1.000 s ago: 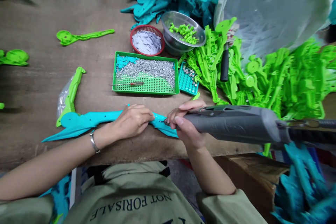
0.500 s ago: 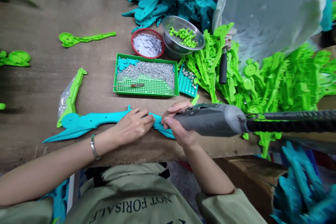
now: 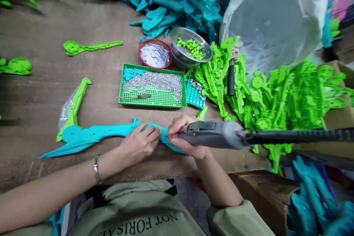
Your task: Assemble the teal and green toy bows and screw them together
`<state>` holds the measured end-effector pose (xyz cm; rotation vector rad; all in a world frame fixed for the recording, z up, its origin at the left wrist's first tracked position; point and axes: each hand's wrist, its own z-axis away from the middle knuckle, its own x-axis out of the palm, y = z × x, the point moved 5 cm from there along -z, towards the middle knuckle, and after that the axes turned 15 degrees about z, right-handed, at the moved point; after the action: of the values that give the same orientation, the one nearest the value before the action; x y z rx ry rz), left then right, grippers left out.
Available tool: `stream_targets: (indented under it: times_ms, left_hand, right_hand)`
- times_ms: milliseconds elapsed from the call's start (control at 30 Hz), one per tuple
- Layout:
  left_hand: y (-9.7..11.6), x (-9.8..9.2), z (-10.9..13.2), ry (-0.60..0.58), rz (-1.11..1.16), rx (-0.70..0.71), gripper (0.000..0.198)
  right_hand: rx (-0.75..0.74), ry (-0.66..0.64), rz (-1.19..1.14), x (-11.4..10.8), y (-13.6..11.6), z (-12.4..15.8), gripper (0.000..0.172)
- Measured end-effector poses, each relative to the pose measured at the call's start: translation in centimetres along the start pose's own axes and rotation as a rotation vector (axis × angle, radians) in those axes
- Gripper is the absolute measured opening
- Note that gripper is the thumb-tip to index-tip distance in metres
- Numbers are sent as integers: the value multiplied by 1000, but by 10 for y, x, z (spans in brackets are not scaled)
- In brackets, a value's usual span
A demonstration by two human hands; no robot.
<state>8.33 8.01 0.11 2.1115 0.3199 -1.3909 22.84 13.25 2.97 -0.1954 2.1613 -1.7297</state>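
A blue plastic toy part (image 3: 107, 130), long and shaped like a toy weapon, lies across the table's front. My left hand (image 3: 143, 138) rests on its middle with fingers curled over it, holding it down. In my right hand (image 3: 186, 136) is a grey electric screwdriver (image 3: 218, 134), held nearly level with its nose toward the blue part. My fingers hide the tip, so I cannot tell whether it touches a screw. A green blade-like part with a clear plastic piece (image 3: 72, 110) sticks out at the blue part's left end.
Behind stands a green tray (image 3: 153, 105) of screws with a small screwdriver (image 3: 135, 96). Near it are a red basket (image 3: 139, 53) of white strips, a metal bowl (image 3: 177, 57) and a teal tray (image 3: 190, 96). Green parts (image 3: 276, 96) heap at right, blue parts (image 3: 177, 0) behind.
The electric screwdriver has turned and tilted a little in my right hand. My left hand stays on the blue part. The whole view has shifted slightly.
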Motion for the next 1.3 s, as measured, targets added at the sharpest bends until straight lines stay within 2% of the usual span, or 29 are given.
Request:
stream_targets:
  times_ms: [100, 167, 300, 367, 567, 733, 900, 1067, 1167, 1300]
  left_hand:
    - [4, 5, 8, 27, -10, -43, 36]
    - [6, 8, 11, 46, -27, -75, 38]
    - [16, 9, 8, 121, -113, -126, 38]
    - [23, 8, 5, 165, -172, -155, 38]
    - [29, 4, 0, 260, -179, -227, 34]
    - [30, 6, 1, 272, -157, -252, 32]
    - [34, 12, -3, 236, -215, -243, 33]
    - [36, 10, -5, 257, -244, -230, 32]
    - [41, 16, 0, 205, -245, -305, 38]
    - [50, 26, 4, 174, -216, -409, 44]
  right_hand:
    - [-156, 26, -82, -14, -22, -15, 18]
    - [-237, 159, -86, -29, -29, -27, 17]
    - [-219, 499, 25, -56, -19, -48, 18]
    - [-185, 564, 57, -61, -6, -55, 20]
    - [-22, 521, 99, -56, 29, -64, 24]
    - [16, 505, 66, -53, 39, -63, 23]
    - [43, 490, 75, -51, 40, -65, 24]
    - [79, 400, 74, -46, 39, -70, 27]
    - [53, 388, 105, -47, 35, -73, 28]
    - [-46, 468, 109, -49, 13, -68, 24]
